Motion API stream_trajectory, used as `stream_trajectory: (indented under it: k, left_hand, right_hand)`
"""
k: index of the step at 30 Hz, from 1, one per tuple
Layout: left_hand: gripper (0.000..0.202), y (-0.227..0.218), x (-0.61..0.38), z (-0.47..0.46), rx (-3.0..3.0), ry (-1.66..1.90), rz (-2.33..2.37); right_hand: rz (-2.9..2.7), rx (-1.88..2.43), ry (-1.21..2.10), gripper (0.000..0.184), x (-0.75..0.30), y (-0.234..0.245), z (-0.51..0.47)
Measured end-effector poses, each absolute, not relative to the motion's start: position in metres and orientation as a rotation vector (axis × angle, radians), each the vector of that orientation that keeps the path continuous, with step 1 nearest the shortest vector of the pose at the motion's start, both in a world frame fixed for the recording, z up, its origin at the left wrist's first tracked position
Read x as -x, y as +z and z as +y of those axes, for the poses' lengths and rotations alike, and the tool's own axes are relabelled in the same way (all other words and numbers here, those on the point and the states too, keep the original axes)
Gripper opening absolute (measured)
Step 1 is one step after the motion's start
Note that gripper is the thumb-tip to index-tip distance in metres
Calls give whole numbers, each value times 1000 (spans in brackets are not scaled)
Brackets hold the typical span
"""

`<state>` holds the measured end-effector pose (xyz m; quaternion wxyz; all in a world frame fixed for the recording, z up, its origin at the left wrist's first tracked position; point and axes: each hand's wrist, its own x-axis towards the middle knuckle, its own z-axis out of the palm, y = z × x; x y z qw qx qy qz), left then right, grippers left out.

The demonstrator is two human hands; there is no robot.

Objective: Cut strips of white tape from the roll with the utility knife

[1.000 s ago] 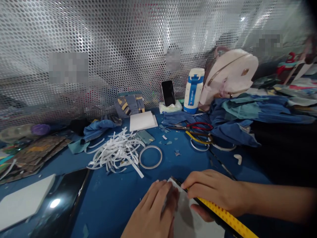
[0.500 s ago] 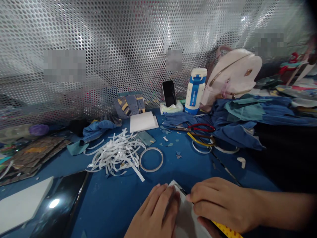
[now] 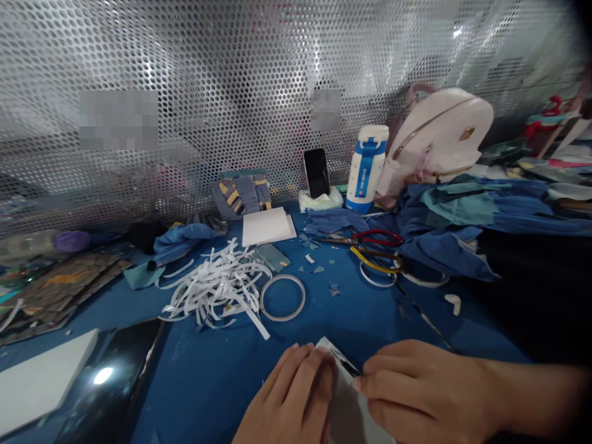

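At the bottom centre, my left hand (image 3: pixel 289 398) lies with bent fingers over the left side of a flat grey-white piece (image 3: pixel 351 410), holding it against the table. My right hand (image 3: pixel 423 391) is closed at the piece's right edge, its thumb and fingertips pressed together. A thin dark strip (image 3: pixel 348 367) shows along that edge, just ahead of the right fingertips. What the right fingers grip is hidden. The lower part of the piece runs out of the picture.
Beyond my hands on the blue table (image 3: pixel 203 376) are a tape ring (image 3: pixel 283 298), white paper strips (image 3: pixel 217 287), scissors with red handles (image 3: pixel 379 237) and a yellow-handled tool (image 3: pixel 377 260). A white earbud (image 3: pixel 453 303) lies right. A black glossy panel (image 3: pixel 120 370) is left.
My right hand has slid slightly right and down along the piece's edge, uncovering more of the dark strip. The yellow dotted thing below it is no longer visible. My left hand has stayed put.
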<state>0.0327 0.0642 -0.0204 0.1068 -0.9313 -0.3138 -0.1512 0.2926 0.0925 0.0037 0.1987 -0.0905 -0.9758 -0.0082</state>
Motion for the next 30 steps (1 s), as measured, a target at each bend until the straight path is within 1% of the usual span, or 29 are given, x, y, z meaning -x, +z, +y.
stream_trajectory:
  k: [4,8,13,18,25,30]
  left_hand:
    - [38,-21,-33,64,2746,-412,-927]
    - [39,-22,-32,64,2744,-409,-927]
    - [39,-24,-33,64,2744,-433,-938]
    - [39,-22,-33,64,2756,-405,-948]
    - [39,-23,-34,65,2732,-403,-933]
    - [39,-25,-35,64,2730,-446,-958]
  right_hand:
    - [-2704,247,-22,27,-291,4,93]
    - [-2674,225,-34,29,-289,6,94]
    - [-2650,204,-58,26,-290,5,94]
    - [-2652,196,7,21,-292,7,92]
    - [-2705,206,-29,15,-295,5,90]
    - [-2704,194,-19,15,-296,4,91]
